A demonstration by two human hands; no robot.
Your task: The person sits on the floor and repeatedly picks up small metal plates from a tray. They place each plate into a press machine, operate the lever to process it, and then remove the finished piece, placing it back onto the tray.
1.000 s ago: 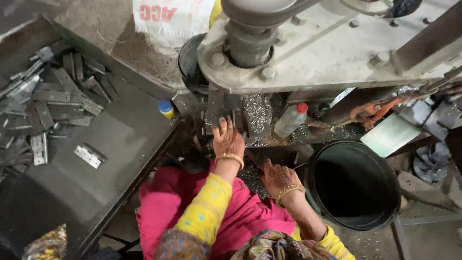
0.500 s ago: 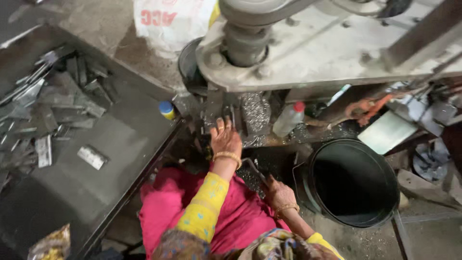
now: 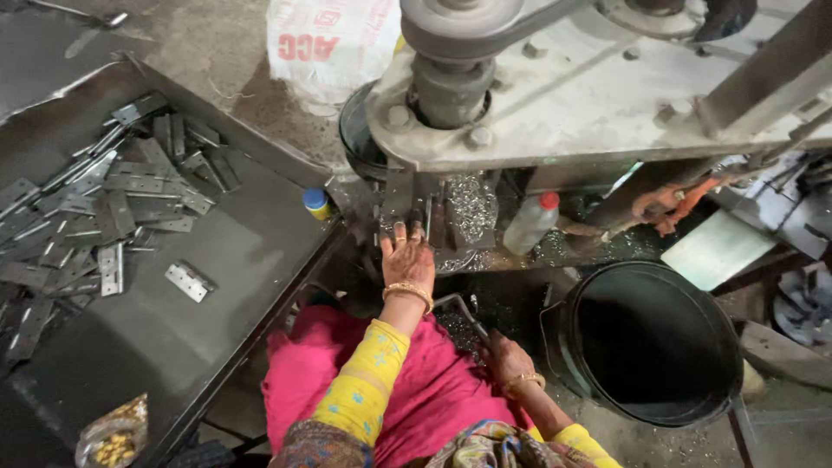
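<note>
The left hand (image 3: 407, 260) lies flat, fingers spread, pressing a small metal piece (image 3: 414, 227) against the machine's work plate (image 3: 468, 217) under the grey press head (image 3: 537, 95), amid glittering shavings. The right hand (image 3: 507, 360) is closed around a thin metal lever (image 3: 458, 310) near the lap. Flat dull hinges (image 3: 104, 208) are heaped on the dark desk (image 3: 234, 260) at left; a black bucket (image 3: 659, 347) crowds the right.

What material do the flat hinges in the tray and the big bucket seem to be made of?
Hinges: probably bare steel, grey with a dull shine and punched holes. Bucket: looks like black plastic, smooth with a rolled rim, though painted metal is possible.
</note>
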